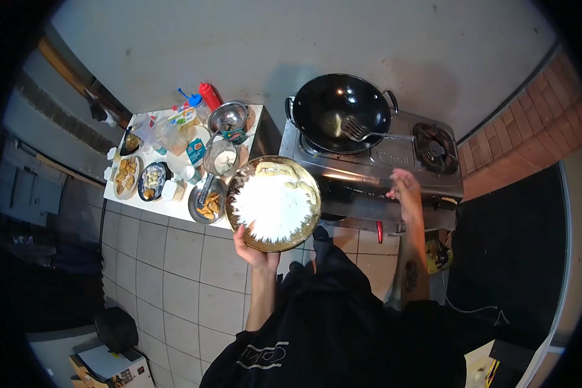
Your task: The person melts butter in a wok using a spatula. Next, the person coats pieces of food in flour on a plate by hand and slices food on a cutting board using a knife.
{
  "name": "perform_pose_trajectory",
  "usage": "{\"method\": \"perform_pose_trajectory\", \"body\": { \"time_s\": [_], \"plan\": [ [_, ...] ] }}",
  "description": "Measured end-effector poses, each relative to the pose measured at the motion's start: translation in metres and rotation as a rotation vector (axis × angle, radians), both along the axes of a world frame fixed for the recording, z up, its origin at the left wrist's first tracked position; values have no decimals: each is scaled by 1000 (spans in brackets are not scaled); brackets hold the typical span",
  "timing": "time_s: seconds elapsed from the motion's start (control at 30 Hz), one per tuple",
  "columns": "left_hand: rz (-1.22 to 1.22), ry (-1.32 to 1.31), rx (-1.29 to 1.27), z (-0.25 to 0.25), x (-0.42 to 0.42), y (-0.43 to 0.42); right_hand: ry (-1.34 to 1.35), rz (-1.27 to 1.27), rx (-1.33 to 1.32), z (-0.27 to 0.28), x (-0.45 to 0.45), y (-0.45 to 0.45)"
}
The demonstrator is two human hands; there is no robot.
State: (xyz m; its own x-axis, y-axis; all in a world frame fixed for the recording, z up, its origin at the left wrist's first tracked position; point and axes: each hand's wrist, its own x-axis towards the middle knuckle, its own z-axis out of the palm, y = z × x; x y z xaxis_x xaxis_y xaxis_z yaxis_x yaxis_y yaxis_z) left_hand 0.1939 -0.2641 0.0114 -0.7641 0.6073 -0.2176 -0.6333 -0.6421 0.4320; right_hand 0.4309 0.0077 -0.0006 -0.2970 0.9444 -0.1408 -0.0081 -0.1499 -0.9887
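Observation:
My left hand (255, 253) grips the lower rim of a round, shallow metal bowl (233, 223), holding it up in front of my body. A glaring white mass (271, 207), floury in look but overexposed, fills most of the bowl. Pale coated pieces (301, 187) lie along its upper right side. My right hand (404, 189) is raised over the front edge of the stove (362, 178), fingers loosely bent and apart, with nothing visible in it. A black wok (323, 90) sits on the left burner, with a slotted spatula (355, 129) resting in it, its handle over the rim.
A white table (181, 213) on the left carries a plate of fried pieces (126, 176), a dark plate of pale pieces (154, 181), a pan (200, 218), a steel bowl (228, 116) and a red squeeze bottle (209, 96). The right burner (435, 149) has no pot on it.

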Motion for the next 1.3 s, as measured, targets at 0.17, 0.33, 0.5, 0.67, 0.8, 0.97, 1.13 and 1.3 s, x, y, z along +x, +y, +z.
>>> {"method": "perform_pose_trajectory", "body": {
  "time_s": [0.17,0.33,0.5,0.67,0.8,0.97,1.13,1.3],
  "plan": [
    [-193,-37,-50,4,24,1,-127,396,26,18,20,-82],
    [-435,-41,-96,-8,61,3,10,329,18,42,41,-137],
    [-609,-49,-113,-4,107,12,-55,146,94,40,92,-175],
    [-808,-5,-125,6,168,17,10,-41,110,52,163,-215],
    [-988,10,-64,4,239,15,-57,-208,112,58,241,-258],
    [-1237,10,-46,9,364,-13,-197,-505,162,56,341,-333],
    [-1505,44,28,-10,482,-50,-285,-722,138,44,437,-414],
    [-1761,242,1,-29,582,-68,-538,-1075,177,29,505,-478]
  ]
}}
